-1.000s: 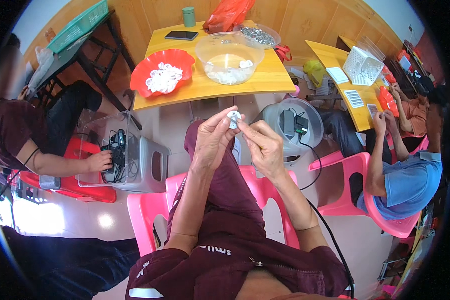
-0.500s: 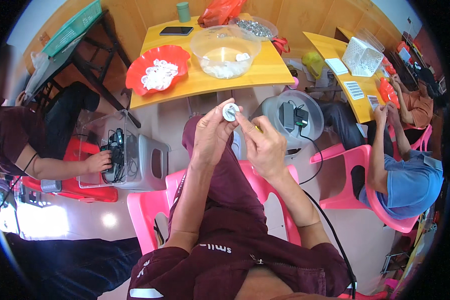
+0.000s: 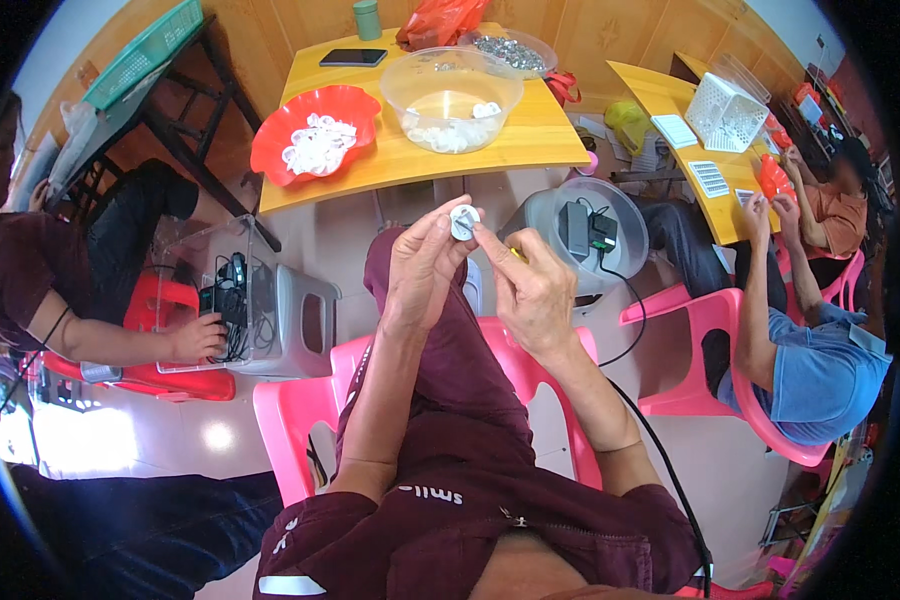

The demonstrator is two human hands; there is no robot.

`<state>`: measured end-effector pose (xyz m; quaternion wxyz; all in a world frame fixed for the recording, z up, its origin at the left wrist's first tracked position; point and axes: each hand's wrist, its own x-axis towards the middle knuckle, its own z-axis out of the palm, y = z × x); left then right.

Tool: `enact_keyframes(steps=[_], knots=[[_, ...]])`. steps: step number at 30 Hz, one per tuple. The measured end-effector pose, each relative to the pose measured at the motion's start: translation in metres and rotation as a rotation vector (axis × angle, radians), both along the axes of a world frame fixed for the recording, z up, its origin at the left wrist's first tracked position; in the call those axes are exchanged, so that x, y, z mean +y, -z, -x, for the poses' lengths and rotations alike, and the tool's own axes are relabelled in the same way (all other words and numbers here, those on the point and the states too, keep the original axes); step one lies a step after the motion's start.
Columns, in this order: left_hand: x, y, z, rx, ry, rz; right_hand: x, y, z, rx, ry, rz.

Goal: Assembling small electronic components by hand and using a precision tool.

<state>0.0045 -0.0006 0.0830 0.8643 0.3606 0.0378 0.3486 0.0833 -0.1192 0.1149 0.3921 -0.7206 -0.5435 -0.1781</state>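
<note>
Hands barely shifted, left hand (image 3: pixel 422 268), right hand (image 3: pixel 530 290) grip half-hidden white part (image 3: pixel 464 221)

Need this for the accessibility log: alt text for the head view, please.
Both hands, left hand and right hand, pinch a small white round part above the person's lap. Ahead, a yellow table holds a red bowl and a clear bowl of white parts.

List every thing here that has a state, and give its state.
small white part: pinched between both hands
left hand: gripping the part
right hand: fingertips on the part
red dish: holds white parts
clear bowl: part-filled with white pieces
phone: flat, screen dark
</note>
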Motion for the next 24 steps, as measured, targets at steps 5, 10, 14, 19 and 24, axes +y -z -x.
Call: enact_keyframes(steps=[5, 10, 14, 19, 24], knots=[[-0.001, 0.005, -0.002, 0.045, -0.086, -0.065, 0.002, 0.003, 0.003, -0.075, 0.046, 0.037], [-0.004, 0.008, -0.003, 0.082, -0.157, -0.111, 0.003, 0.005, 0.005, -0.270, 0.116, 0.070], [-0.004, 0.012, -0.004, 0.104, -0.182, -0.114, 0.004, 0.006, 0.006, -0.307, 0.145, 0.105], [-0.005, 0.019, -0.005, 0.125, -0.203, -0.136, 0.002, 0.007, 0.006, -0.284, 0.137, 0.120], [-0.002, 0.021, -0.009, 0.138, -0.151, -0.114, 0.002, 0.005, 0.003, -0.098, 0.092, 0.137]])
